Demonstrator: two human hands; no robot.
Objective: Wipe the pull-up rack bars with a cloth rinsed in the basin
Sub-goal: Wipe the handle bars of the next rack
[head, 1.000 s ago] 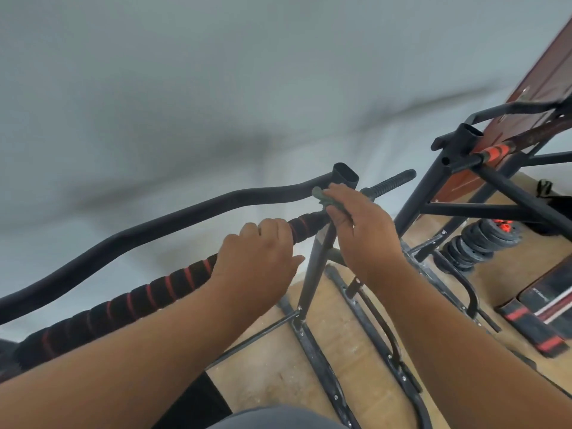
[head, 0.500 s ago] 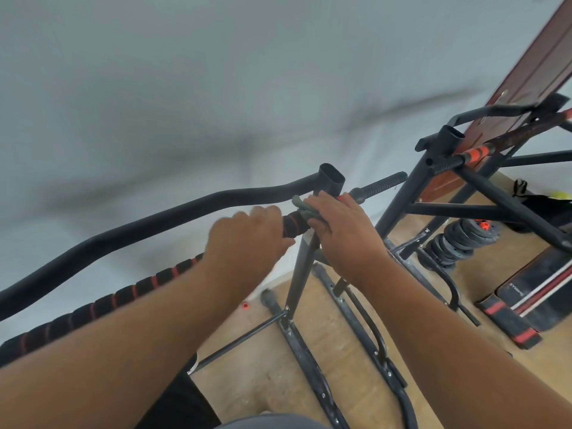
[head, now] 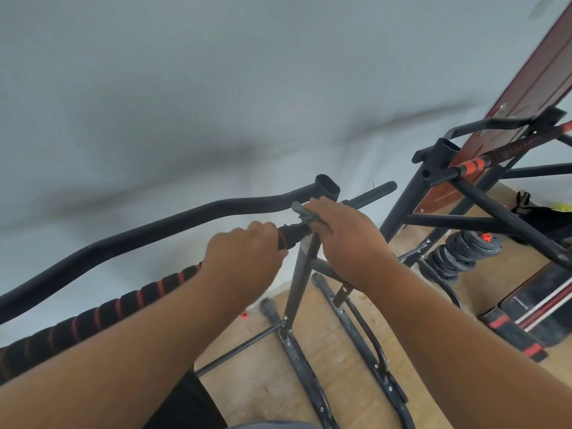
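Note:
The black pull-up rack stands in front of me against a white wall. Its padded bar (head: 130, 300), black foam with red rings, runs from lower left up to the open-topped upright post (head: 327, 186). My left hand (head: 244, 258) grips this padded bar just left of the post. My right hand (head: 346, 239) holds a small dark green cloth (head: 301, 211) against the bar right at the post. A ribbed black grip (head: 371, 192) sticks out beyond the post. A bare curved bar (head: 154, 226) runs behind. No basin is in view.
The rack's second upright (head: 445, 150) and its red-banded bar (head: 472, 165) stand at right by a reddish-brown door (head: 526, 88). Black weight plates (head: 458, 252) and a black-and-red bench pad (head: 538, 314) lie on the wooden floor. The rack's base rails (head: 300, 360) run below my arms.
The view shifted a little, so the rack sits slightly further left and lower in the frame. My right hand and the cloth slid slightly along the bar by the post; my left hand keeps its grip.

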